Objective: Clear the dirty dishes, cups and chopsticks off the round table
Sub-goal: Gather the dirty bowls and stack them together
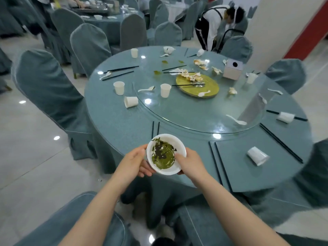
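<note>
Both my hands hold the dirty bowl at the near rim of the tabletop.

My left hand (132,161) and right hand (190,163) curl their fingers round the white bowl (166,154), smeared with green sauce. Just beyond the bowl lie two dark chopsticks (155,129) on the round tabletop (113,125); a tipped cup (257,155) lies to the bowl's right, and further beyond the bowl a yellow plate (197,85) sits on the glass turntable (186,110).
</note>
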A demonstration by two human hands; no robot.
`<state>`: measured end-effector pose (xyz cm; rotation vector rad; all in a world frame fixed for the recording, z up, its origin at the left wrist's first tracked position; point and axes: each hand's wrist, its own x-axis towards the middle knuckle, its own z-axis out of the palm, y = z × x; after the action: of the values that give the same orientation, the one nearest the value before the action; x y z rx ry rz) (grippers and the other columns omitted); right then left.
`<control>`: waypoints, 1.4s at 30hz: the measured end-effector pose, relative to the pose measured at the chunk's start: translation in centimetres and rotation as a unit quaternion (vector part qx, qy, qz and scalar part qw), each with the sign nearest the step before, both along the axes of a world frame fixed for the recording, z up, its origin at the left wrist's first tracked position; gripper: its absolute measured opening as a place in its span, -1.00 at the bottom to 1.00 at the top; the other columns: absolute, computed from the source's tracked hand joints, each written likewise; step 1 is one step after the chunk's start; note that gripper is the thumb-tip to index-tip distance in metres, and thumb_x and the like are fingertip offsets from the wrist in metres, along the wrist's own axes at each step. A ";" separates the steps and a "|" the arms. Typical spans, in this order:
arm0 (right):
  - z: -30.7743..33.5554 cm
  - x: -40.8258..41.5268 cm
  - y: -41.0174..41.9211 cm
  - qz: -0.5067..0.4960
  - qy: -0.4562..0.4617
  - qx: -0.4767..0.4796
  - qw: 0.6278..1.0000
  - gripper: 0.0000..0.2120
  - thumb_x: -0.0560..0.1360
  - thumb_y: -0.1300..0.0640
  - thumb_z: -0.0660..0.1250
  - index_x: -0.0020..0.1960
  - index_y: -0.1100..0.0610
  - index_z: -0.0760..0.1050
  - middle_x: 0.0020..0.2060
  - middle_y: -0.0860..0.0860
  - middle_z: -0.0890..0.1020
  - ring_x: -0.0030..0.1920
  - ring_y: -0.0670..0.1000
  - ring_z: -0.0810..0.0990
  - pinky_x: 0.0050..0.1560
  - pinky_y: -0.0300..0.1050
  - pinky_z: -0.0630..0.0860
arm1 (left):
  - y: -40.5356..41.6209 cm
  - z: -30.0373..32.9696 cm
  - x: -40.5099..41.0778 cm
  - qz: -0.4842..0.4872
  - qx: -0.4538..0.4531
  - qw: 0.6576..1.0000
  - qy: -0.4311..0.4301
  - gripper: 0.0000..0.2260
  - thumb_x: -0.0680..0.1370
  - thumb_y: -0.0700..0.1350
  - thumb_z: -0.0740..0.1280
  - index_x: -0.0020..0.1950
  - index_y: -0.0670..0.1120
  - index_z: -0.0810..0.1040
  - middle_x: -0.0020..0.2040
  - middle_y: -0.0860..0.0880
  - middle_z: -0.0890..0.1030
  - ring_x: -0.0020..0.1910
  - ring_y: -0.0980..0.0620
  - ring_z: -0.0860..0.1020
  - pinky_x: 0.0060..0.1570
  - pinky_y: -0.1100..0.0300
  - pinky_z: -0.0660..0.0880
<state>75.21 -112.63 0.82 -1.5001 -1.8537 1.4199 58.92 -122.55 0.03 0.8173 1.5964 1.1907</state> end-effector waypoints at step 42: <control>-3.5 -23.1 26.9 -0.160 0.145 -0.130 0.968 -0.71 0.56 0.07 0.27 -0.01 0.30 0.58 -0.27 0.11 0.65 -0.28 0.04 0.58 -0.14 -0.08 0.55 | 28.8 -1.4 -26.1 -0.111 -0.057 0.992 -0.001 -0.72 0.59 -0.24 0.23 0.27 0.00 0.42 -0.45 0.00 0.63 -0.50 0.14 0.57 -0.48 0.38 0.43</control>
<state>52.09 -85.72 -2.68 -1.5272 -1.2290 1.6605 32.79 -93.80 -1.40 0.8936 1.5124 0.9335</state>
